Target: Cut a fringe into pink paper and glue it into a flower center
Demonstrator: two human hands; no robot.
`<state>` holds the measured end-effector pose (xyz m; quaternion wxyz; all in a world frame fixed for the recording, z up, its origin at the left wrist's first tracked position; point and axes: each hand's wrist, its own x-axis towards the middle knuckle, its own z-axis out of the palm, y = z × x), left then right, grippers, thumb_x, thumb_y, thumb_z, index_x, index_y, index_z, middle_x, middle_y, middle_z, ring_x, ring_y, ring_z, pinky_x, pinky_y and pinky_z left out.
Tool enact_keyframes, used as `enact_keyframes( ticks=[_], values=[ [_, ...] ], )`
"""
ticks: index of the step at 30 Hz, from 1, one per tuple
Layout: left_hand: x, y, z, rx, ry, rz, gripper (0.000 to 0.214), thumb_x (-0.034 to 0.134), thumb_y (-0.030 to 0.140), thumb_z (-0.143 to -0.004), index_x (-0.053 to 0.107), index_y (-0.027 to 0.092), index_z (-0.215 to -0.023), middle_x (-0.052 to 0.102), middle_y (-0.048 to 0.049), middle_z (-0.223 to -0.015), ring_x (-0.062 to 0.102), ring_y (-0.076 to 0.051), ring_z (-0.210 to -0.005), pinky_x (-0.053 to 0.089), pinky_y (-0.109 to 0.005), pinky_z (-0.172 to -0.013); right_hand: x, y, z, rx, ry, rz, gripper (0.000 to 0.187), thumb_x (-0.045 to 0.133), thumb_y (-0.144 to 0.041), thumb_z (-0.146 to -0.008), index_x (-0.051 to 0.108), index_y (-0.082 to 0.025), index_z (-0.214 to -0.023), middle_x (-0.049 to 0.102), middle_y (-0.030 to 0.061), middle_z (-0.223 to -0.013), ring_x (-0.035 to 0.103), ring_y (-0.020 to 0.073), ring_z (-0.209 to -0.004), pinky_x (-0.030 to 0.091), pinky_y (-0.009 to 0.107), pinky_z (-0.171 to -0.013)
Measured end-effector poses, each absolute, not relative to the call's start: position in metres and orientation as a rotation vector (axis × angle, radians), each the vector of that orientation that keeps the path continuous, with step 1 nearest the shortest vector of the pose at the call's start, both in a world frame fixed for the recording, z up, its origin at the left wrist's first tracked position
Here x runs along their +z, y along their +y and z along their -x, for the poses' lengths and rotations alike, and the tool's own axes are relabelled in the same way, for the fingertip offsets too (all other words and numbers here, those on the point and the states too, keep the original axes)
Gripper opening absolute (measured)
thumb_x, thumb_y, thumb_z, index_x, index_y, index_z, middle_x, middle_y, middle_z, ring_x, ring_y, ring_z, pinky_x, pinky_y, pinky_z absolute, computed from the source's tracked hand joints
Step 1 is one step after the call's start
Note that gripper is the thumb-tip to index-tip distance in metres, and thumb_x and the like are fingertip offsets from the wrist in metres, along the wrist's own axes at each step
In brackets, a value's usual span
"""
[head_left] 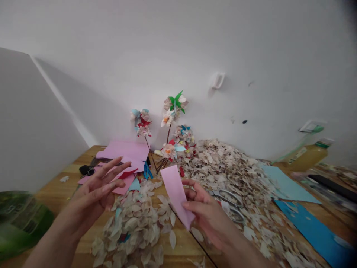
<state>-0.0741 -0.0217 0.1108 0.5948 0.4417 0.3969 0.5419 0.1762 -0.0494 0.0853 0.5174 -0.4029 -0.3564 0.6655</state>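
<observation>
My right hand (205, 210) pinches a narrow strip of pink paper (173, 186) between thumb and fingers, held upright above the table. Fingers spread, my left hand (97, 191) hovers over the left side with nothing in it. Below it lies a pile of pale dried petals (134, 227). A thin dark stem (202, 247) runs under the pink strip toward the front edge. Beside my right hand, scissors (232, 203) with metal handles rest among the petals. Handmade flowers (169, 150) with white, red, blue and green petals stand on brown stems ahead of both hands.
Larger pink sheets (125, 150) lie at the back left near a blue tool (147, 170). A big petal heap (223, 167) fills the right. Light blue paper (290, 184), dark blue paper (315, 230) and a yellowish bottle (309, 156) are farther right. A green bottle (22, 223) stands left.
</observation>
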Motion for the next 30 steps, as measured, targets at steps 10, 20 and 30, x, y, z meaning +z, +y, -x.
enact_keyframes(
  ticks=[10,20,30],
  values=[
    [0.093,-0.012,0.067,1.257,0.933,-0.998,0.06,0.079,0.022,-0.056,0.056,0.031,-0.111,0.06,-0.0011,-0.112,0.058,-0.009,-0.068,0.046,-0.013,-0.053,0.064,-0.025,-0.13,1.795,-1.004,0.9,0.032,0.046,-0.047,-0.068,0.061,-0.019,-0.068,0.034,-0.0085,-0.037,0.018,0.0075,-0.035,0.012,0.022,-0.037],
    [0.085,-0.004,0.076,1.328,1.224,-1.239,0.067,0.075,0.037,-0.061,0.047,0.027,-0.121,0.048,-0.0079,-0.132,0.065,-0.022,-0.088,0.055,-0.025,-0.061,0.077,-0.002,-0.09,1.621,-1.573,0.987,0.004,0.071,-0.025,-0.056,0.072,-0.022,-0.058,0.057,-0.0055,-0.05,0.044,0.0095,-0.05,0.029,0.023,-0.051],
    [0.073,-0.004,0.068,0.911,0.997,-1.436,0.04,0.058,0.044,-0.075,0.06,0.023,-0.109,0.063,-0.007,-0.11,0.058,-0.025,-0.101,0.051,-0.031,-0.074,0.132,0.035,-0.112,1.354,-1.542,1.093,0.015,0.074,-0.034,-0.057,0.072,-0.02,-0.063,0.061,-0.0036,-0.055,0.044,0.0076,-0.044,0.027,0.021,-0.043]
  ],
)
